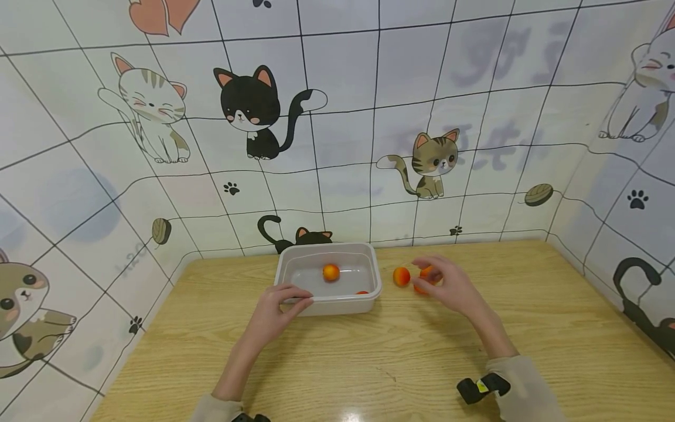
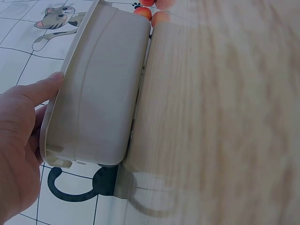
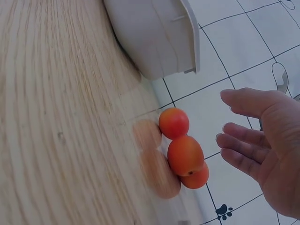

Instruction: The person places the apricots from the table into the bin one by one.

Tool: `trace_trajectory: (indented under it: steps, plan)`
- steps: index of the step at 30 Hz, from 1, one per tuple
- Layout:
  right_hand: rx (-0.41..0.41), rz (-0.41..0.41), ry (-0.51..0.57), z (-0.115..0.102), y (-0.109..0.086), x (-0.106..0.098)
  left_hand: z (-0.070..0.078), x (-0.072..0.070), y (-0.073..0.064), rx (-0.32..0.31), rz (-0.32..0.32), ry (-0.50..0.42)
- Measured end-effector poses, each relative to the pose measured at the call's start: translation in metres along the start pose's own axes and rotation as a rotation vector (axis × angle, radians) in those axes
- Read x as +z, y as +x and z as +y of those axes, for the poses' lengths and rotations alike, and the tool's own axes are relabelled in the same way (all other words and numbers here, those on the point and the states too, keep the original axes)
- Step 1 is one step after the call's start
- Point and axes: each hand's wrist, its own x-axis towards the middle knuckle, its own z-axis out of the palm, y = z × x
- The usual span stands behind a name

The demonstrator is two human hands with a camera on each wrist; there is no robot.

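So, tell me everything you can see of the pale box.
The pale box is rectangular and open-topped, plastic by its look, with rounded corners and a lipped rim. It stands upright on the wood-grain table near the patterned wall. Two orange-red fruits show inside. The left hand grips its near rim toward the left.

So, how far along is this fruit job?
Two fruits already lie in the box, so that part looks done. The left hand holds the box's rim; the right hand hovers, empty, beside three more fruits on the table, which probably remain.
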Motion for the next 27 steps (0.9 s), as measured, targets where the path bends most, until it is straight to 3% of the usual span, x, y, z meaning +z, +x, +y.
trace_trajectory:
  steps: [16, 27]
  plan:
    - [0.073, -0.061, -0.016, 0.021, -0.004, 0.002, 0.001, 0.0, 0.001, -0.011, 0.001, 0.014]
    - [0.084, -0.086, -0.055, 0.023, -0.007, 0.004, 0.0, 0.0, 0.0, -0.026, -0.002, 0.001]
